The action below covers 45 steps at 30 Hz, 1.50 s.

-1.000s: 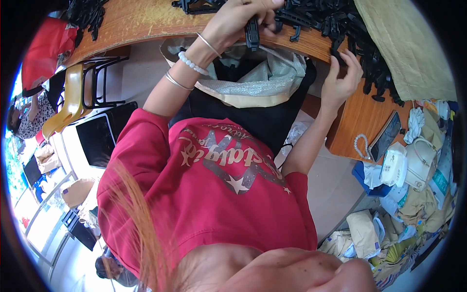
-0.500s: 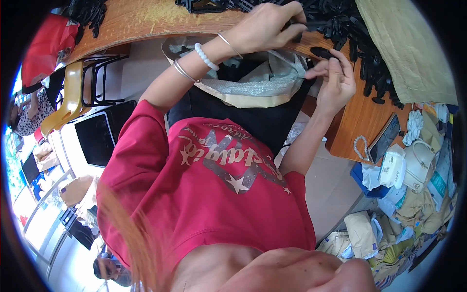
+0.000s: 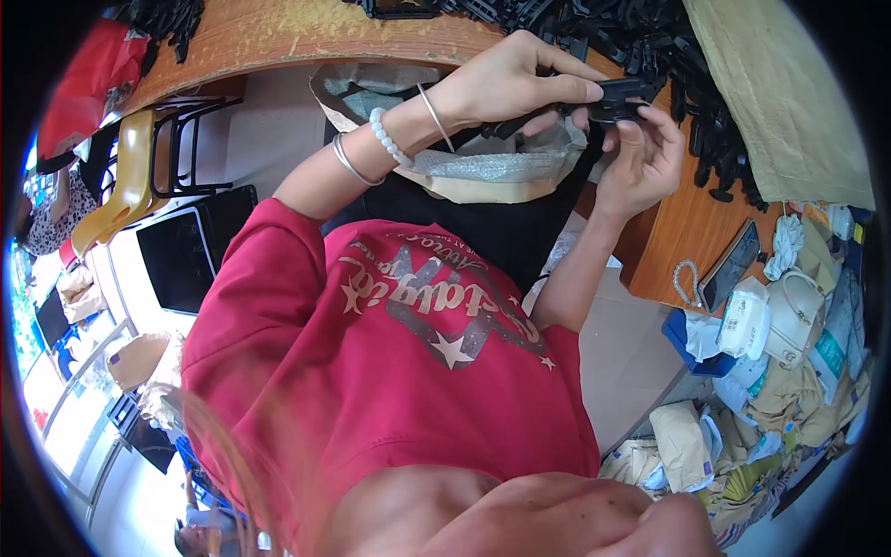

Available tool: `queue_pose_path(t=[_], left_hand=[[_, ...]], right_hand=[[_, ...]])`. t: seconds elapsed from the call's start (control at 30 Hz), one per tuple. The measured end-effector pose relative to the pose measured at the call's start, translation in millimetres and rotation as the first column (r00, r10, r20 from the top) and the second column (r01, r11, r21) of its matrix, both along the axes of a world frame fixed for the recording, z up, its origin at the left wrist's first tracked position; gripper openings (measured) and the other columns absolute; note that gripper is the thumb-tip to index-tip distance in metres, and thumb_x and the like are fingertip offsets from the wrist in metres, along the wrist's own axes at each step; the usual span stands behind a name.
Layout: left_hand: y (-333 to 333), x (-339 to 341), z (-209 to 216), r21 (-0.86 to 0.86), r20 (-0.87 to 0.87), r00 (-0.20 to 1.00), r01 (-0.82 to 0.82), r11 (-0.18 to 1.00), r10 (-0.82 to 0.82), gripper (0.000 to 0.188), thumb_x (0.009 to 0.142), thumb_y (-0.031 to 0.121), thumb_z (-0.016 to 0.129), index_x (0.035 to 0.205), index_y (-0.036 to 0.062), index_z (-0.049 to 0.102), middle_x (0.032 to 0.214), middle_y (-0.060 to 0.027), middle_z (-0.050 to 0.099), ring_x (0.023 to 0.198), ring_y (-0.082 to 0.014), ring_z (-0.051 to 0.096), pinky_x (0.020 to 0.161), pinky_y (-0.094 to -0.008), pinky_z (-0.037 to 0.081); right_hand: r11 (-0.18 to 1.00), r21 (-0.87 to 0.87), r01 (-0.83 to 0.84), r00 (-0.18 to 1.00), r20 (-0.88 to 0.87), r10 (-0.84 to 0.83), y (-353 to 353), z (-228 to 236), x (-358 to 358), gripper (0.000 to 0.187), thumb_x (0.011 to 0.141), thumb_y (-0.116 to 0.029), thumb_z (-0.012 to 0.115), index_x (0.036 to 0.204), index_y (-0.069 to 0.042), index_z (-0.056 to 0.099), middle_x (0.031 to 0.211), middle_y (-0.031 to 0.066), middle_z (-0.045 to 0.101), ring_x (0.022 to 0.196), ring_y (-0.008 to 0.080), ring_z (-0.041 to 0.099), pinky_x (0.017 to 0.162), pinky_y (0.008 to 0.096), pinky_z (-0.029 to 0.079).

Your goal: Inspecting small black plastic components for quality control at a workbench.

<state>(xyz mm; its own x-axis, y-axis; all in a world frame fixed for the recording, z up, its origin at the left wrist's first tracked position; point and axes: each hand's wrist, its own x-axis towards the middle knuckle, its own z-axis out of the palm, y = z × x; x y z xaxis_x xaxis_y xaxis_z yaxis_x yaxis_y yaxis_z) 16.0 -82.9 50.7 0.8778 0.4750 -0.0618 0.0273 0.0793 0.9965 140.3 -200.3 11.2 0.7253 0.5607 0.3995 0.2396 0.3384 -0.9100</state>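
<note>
My left hand, with bracelets on its wrist, pinches a black plastic part between thumb and fingers above the table's edge. My right hand meets the same part from the right, its thumb and fingertips closed at the lower edge. The small black piece it held earlier cannot be made out separately. Below my hands, an open paper bag with a silvery padded lining rests at my lap. Under my left palm another dark shape shows, partly hidden.
Black plastic parts are heaped on the wooden table. Brown paper lies at its right side. A phone and a bead bracelet sit near the corner. Bags and a tissue pack crowd the right; a yellow chair stands left.
My left hand has come down and turned toward my right hand, bringing a black plastic part with it. Both hands now meet at that part; before, they were apart.
</note>
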Motion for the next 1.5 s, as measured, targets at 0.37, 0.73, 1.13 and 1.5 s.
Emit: queue_pose_path(t=[0.37,0.73,1.13,1.5], left_hand=[[-0.5,-4.4,6.6,0.326,-0.086,0.996,0.027,0.945,0.001,0.029,0.093,0.022,0.057,0.114,0.0028,0.064,0.062,-0.0039,0.060,0.043,-0.0025,0.048,0.041,-0.0201,0.038],[-1.5,-5.9,0.2,0.632,0.082,0.995,-0.004,0.775,-0.062,0.038,0.076,0.011,0.072,0.112,0.0010,0.063,0.079,-0.0177,0.065,0.059,-0.0190,0.060,0.055,-0.0282,0.046],[8.7,-34.3,-14.7,0.612,-0.085,0.994,0.110,0.783,-0.072,0.035,0.079,0.021,0.071,0.106,0.0014,0.065,0.084,-0.0179,0.066,0.072,-0.0315,0.064,0.067,-0.0343,0.050],[41.2,65.7,-37.1,0.987,0.133,0.989,-0.127,-0.095,0.062,0.025,0.081,0.020,0.066,0.089,-0.0034,0.063,0.083,-0.0112,0.062,0.073,-0.0243,0.064,0.065,-0.0315,0.053]], right_hand=[[0.982,-0.127,-0.140,0.986,-0.112,0.126,-8.2,16.9,-10.0,0.019,0.084,-0.008,0.067,0.097,0.005,0.062,0.069,0.0092,0.063,0.050,0.0107,0.058,0.043,0.0173,0.041],[0.994,-0.082,-0.068,0.994,-0.093,0.060,-7.3,12.5,-18.0,0.025,0.081,-0.006,0.071,0.097,0.007,0.058,0.078,0.0132,0.064,0.059,0.0150,0.063,0.053,0.0203,0.050],[0.933,-0.196,-0.302,0.948,0.041,0.315,-5.7,-5.5,7.9,0.016,0.079,-0.009,0.073,0.089,0.002,0.065,0.083,0.0056,0.063,0.073,0.0093,0.061,0.061,0.0173,0.046],[0.614,-0.420,0.669,0.572,0.818,-0.064,58.3,-7.2,63.2,0.034,0.075,-0.035,0.075,0.089,-0.004,0.068,0.082,0.0094,0.060,0.076,0.0279,0.061,0.064,0.0399,0.048]])
